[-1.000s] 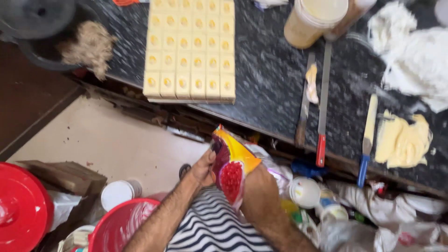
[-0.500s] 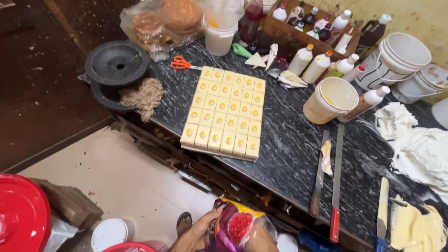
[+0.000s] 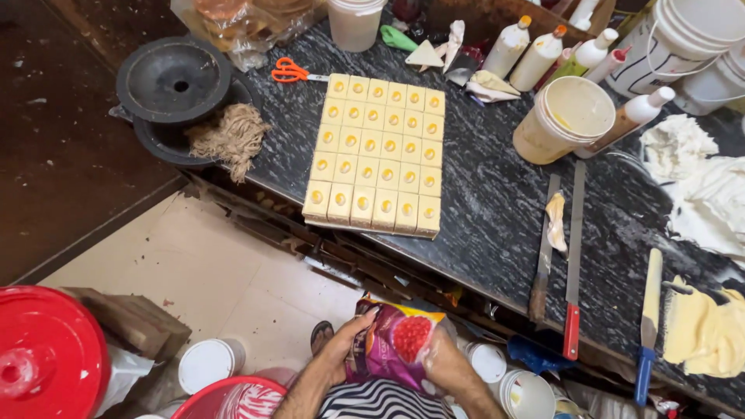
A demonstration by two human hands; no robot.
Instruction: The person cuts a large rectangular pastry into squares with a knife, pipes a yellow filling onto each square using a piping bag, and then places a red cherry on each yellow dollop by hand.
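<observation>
Both my hands hold a purple and yellow foil packet [image 3: 394, 341] with a red fruit picture, low in front of me, below the counter's edge. My left hand [image 3: 344, 344] grips its left side. My right hand [image 3: 440, 358] grips its right side through a clear plastic glove. On the black stone counter [image 3: 489, 209] above lies a slab of pale yellow square pastries [image 3: 376, 155], each topped with a yellow dot, cut into a grid.
Long knives [image 3: 573, 256] and a blue-handled spatula [image 3: 646, 326] lie right of the slab, beside cream [image 3: 702, 330]. A cream tub [image 3: 565, 118], squeeze bottles [image 3: 535, 54], orange scissors [image 3: 291, 71] and black moulds [image 3: 172, 81] sit further back. A red lid [image 3: 46, 357] and containers crowd the floor.
The view has tilted and settled further back over the counter. The packet has risen slightly and both hands now hold it by its sides.
</observation>
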